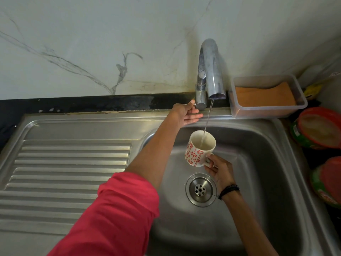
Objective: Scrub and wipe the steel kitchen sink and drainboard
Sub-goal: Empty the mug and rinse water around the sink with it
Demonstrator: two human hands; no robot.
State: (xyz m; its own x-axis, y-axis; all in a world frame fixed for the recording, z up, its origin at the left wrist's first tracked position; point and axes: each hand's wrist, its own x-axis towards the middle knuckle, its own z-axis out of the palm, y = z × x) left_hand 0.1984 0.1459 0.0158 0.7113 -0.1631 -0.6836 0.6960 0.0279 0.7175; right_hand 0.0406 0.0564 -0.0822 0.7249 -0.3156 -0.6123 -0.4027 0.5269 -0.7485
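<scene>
The steel sink basin (258, 163) lies at the right, its round drain (200, 189) near the middle. The ribbed drainboard (64, 163) stretches to the left. A chrome tap (212, 71) rises at the back rim, and a thin stream of water falls from its spout. My right hand (219, 169) holds a white mug with red flower prints (198, 150) by the handle, under the stream above the basin. My left hand (186, 113) reaches across to the tap's base, thumb and fingers on its small lever.
A clear plastic box (267, 106) with an orange sponge-like slab sits on the back ledge right of the tap. Red and green packets (321, 130) lie on the dark counter along the sink's right edge. A marble-pattern wall stands behind.
</scene>
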